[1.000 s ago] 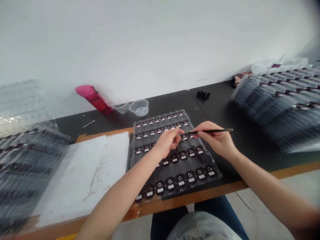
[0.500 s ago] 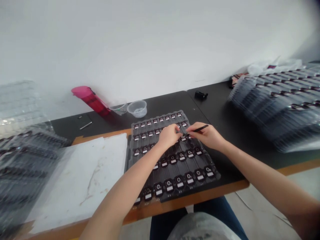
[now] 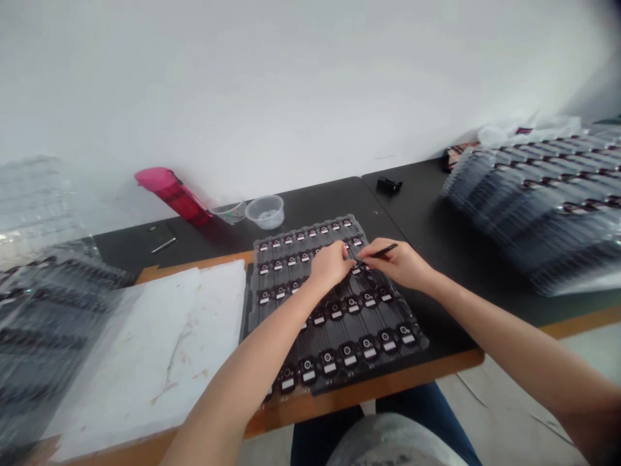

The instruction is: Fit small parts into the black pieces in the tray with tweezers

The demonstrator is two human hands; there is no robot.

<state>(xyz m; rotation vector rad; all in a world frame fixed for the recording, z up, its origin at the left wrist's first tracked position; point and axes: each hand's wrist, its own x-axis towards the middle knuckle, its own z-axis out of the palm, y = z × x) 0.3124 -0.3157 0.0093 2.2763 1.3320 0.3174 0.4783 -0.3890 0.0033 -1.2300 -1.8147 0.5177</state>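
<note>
The grip of the right hand (image 3: 402, 264) pinches a slim dark tool (image 3: 386, 251) over a tray (image 3: 330, 331) of small black parts (image 3: 348, 353). Just beside that grip, the left hand (image 3: 330, 264) curls — whether pinching anything, I cannot tell. Beyond both, leftward, stands a clear bowl (image 3: 265, 215).

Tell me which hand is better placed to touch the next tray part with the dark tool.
Likely the right hand: it grips the dark tool over the tray; the left hand shows no tool.
</note>
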